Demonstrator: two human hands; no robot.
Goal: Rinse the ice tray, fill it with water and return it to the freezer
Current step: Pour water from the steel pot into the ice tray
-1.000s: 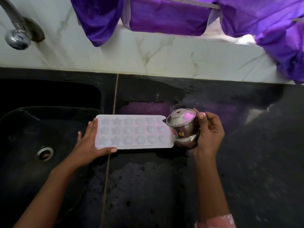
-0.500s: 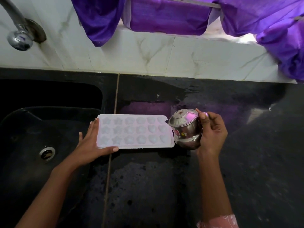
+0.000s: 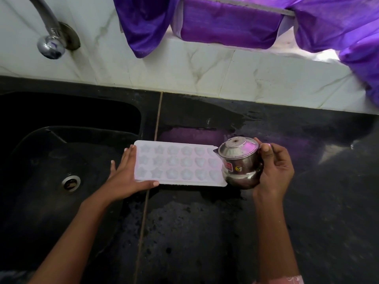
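Fingers of the left hand (image 3: 127, 177) lie straight against the left short end of the white plastic ice tray (image 3: 180, 162), thumb stretched along its near edge, bracing it rather than gripping. The right hand (image 3: 274, 171) is wrapped round a small lidded stainless-steel pot (image 3: 240, 160), thumb up by the lid, fingers curled behind its belly. The pot's little spout hangs over the tray's far right corner. The tray lies flat on the wet black stone counter (image 3: 205, 232), across a seam in the slab, its left end near the rim of the black sink (image 3: 30, 201). Whether water sits in its star, flower and heart pockets, or runs from the spout, I can't make out.

To my eye this is the filling step, done from the pot and not from the chrome tap (image 3: 50, 41) on the white marble-tiled wall (image 3: 205, 74). The next move calls for a slow tilt at the spout, walking it along the rows, while the left hand holds the light tray from skating on the wet stone. After that it must be carried level to the freezer, which is nowhere in view. Purple cloth (image 3: 225, 23) hangs over the ledge above.
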